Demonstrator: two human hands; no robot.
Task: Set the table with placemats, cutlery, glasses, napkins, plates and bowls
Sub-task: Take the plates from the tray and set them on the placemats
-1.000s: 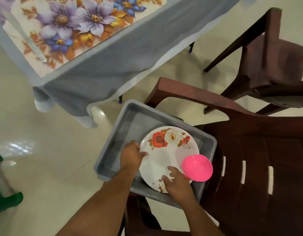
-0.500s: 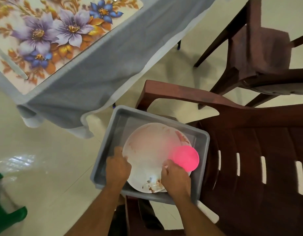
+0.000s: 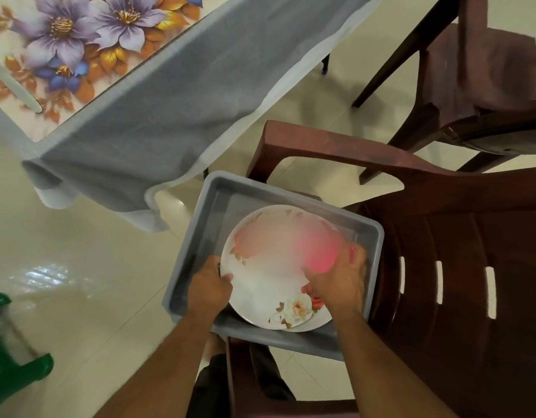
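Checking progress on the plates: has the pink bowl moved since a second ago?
Yes. The pink bowl, blurred, has shifted from the floral plate's right rim inward over it, judged against the grey tub.

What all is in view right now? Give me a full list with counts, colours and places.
plates: at least two, white with floral print, stacked in the bin
bowl: one, pink, blurred, on the plates by the right hand
bin: one, grey, on the near chair
chairs: two, dark brown, right side
table: one, grey cloth, floral placemat, upper left
green object: one, lower left, unclear
left hand: grips plate rim
right hand: at the bowl, grip unclear
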